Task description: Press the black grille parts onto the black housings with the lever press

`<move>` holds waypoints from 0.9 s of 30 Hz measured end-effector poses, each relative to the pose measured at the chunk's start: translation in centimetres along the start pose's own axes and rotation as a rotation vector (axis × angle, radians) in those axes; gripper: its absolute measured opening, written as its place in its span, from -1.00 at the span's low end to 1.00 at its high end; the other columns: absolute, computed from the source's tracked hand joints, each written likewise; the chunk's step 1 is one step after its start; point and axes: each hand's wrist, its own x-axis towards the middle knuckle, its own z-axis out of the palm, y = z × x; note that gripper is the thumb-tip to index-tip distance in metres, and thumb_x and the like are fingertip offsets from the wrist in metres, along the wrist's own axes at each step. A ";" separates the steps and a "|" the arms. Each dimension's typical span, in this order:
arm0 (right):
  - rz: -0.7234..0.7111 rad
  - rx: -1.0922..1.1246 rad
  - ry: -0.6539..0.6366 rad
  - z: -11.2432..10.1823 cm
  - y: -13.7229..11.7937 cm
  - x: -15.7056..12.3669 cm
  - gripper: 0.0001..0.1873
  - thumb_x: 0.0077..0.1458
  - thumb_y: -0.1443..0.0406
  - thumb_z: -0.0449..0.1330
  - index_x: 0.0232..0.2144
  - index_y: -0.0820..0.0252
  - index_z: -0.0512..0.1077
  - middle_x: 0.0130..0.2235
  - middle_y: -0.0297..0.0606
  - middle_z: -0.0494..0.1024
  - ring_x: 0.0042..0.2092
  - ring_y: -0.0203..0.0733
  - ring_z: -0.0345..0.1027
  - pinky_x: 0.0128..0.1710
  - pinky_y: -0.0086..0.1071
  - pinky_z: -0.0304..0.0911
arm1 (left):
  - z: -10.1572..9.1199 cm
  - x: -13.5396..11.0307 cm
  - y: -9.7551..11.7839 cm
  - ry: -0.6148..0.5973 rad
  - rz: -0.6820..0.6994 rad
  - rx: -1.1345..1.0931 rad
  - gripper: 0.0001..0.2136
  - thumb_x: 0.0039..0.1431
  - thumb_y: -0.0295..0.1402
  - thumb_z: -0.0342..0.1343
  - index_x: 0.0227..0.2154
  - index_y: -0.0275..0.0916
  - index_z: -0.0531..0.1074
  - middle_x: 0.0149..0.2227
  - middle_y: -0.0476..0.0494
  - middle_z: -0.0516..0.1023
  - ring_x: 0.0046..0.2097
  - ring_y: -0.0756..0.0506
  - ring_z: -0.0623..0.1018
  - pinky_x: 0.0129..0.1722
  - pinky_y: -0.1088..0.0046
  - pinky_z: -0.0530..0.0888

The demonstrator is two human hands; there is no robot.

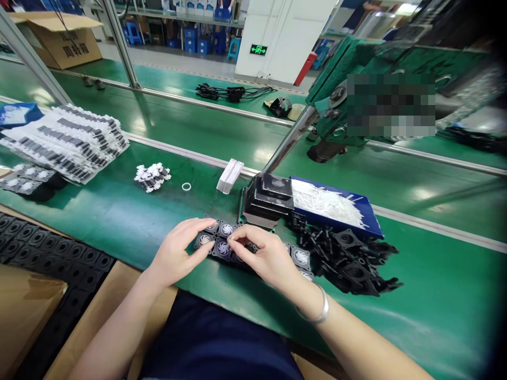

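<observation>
Small black square cooling fans [223, 248] with pale swirled blades lie side by side in two rows near the table's front edge. My left hand [178, 250] curves round the left end of these rows, its thumb and fingertips resting on the end fans. Over the middle of the rows, my right hand [269, 253] has thumb and forefinger pinched together just above a fan. Whatever sits in that pinch is too small to make out. My right hand hides several fans; others show past it at the right end, beside a pile of black plastic frames [352, 264].
A green press [356, 105] with a black base block [267, 198] stands behind my hands. Right of it lies a blue tray [368, 216] of thin white strips. White-and-black parts [152, 177], a white ring [186, 186], a small white block [230, 176] and stacked parts [75, 137] lie left.
</observation>
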 end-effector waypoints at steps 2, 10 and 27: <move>-0.013 0.027 0.002 0.1 -0.1 0.0 -0.89 0.25 0.32 0.18 -0.35 0.13 0.47 -0.35 -0.31 0.56 -0.32 -0.26 0.43 -0.28 -0.41 0.33 | 0.7 0.5 0.4 -0.026 0.046 0.006 -0.69 0.29 -0.37 0.17 0.08 -0.15 0.42 -0.03 -0.13 0.63 0.02 -0.14 0.58 0.09 0.27 0.50; -0.037 0.114 0.045 -0.4 -0.4 -0.3 -0.82 0.27 0.22 0.20 -0.35 0.13 0.53 -0.31 -0.26 0.59 -0.26 -0.24 0.47 -0.21 -0.38 0.38 | 1.9 2.0 1.7 -0.096 0.047 0.008 -0.83 0.31 -0.43 0.12 -0.09 -0.15 0.53 -0.18 -0.05 0.68 -0.15 -0.10 0.64 -0.05 0.37 0.54; -0.081 -0.241 0.029 -1.7 2.1 -2.8 -0.96 0.25 0.35 0.21 -0.30 0.14 0.44 -0.32 -0.30 0.58 -0.24 -0.16 0.44 -0.17 -0.26 0.35 | 2.9 1.2 0.7 -0.010 0.109 0.100 -0.89 0.33 -0.39 0.13 -0.14 -0.21 0.51 -0.29 -0.03 0.67 -0.27 -0.05 0.65 -0.24 0.47 0.55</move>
